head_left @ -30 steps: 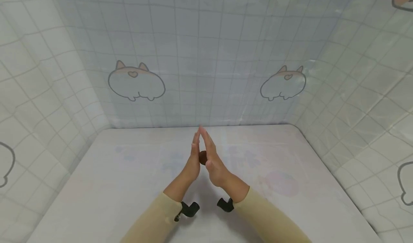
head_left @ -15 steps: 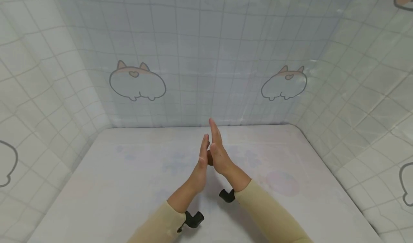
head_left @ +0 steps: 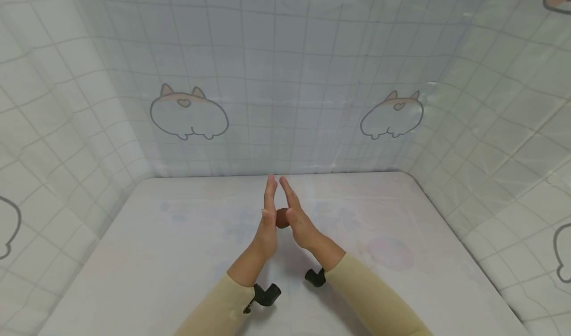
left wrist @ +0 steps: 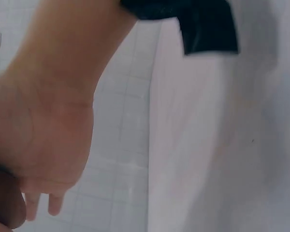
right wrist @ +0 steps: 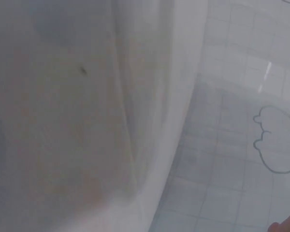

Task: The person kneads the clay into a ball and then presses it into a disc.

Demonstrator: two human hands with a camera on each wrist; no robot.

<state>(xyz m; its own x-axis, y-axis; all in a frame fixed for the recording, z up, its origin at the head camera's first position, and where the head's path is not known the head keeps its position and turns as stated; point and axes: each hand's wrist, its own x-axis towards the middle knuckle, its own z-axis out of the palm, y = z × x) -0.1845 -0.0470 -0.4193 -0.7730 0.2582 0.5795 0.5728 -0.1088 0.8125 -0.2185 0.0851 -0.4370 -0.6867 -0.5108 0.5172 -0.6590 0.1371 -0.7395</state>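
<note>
- Your left grip (head_left: pixel 266 229), a bare hand, has its fingers extended toward the tabletop's far edge; its palm lies against one side of the brown, round, ball-like piece (head_left: pixel 282 218).
- Your right grip (head_left: pixel 302 225), also a bare hand, faces it with fingers extended, its palm on the piece's other side.
- You have the piece sandwiched between the two palms, with neither set of fingers curled round it; its material you cannot tell.
- The piece is above the tabletop, about midway between the left and right edges and closer in the head view to the far edge.
- Your fingertips slant toward each other, a narrow gap between them.
- Your left wrist view shows the piece partly, at the lower left; your right wrist view catches only a bit of finger.
- You wear pale yellow fabric sleeves (head_left: pixel 218 304), a black angled fitting (head_left: pixel 266 295) at each cuff.
- Below you is the white tabletop (head_left: pixel 147 276) with faint blue and pink patches and rounded far corners.
- A pale, grid-patterned sheet (head_left: pixel 285 93) with cartoon animal prints (head_left: pixel 189 118) rises behind its far edge.
</note>
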